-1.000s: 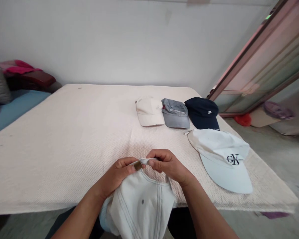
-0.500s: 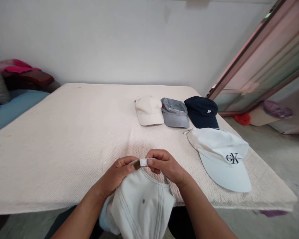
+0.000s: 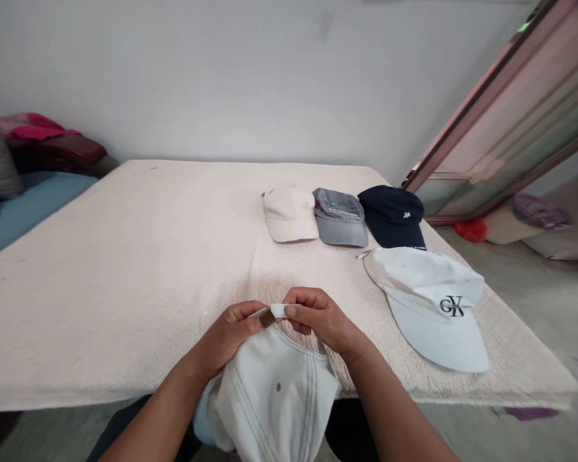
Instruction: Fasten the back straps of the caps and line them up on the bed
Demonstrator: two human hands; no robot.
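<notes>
A whitish cap with a light blue part at its left hangs at the table's front edge, its back opening turned up. My left hand is closed on the cap's rim beside a brown metal buckle. Between thumb and fingers, my right hand pinches the white strap at the buckle. The strap's end is partly hidden by my right fingers.
On the cloth-covered table, a cream cap, a grey cap and a navy cap sit in a row. Nearer, at the right, lies a white cap with black letters. A wall stands behind.
The buckle has tilted slightly and shows more of its brown face beside the strap. Both hands keep their grip, and the view has shifted very slightly.
</notes>
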